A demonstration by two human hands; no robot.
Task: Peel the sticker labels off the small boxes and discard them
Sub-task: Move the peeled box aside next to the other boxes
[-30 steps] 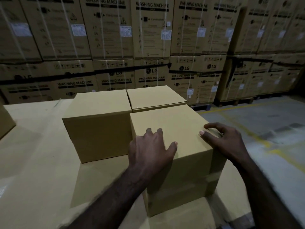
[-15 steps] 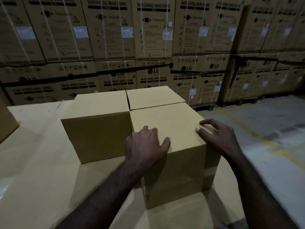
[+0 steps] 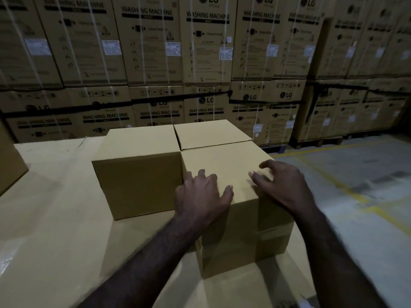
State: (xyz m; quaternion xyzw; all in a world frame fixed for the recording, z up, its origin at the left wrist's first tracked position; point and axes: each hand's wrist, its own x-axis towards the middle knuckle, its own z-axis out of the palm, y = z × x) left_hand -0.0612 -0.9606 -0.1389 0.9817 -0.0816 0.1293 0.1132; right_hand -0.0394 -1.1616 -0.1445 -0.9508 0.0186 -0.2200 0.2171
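Beyond my hands stands a wall of washing machine cartons. Under them sits the nearest small box. My left hand lies spread flat on its top; my right hand, fingers loosely open, hovers beside it. No sticker label shows; in this dimness I might overlook one.

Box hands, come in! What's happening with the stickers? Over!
Left hand flat on the near box, open. Right hand over its right edge, fingers curled, gripping nothing. No sticker visible on top. Two more boxes close behind, nothing blocking.
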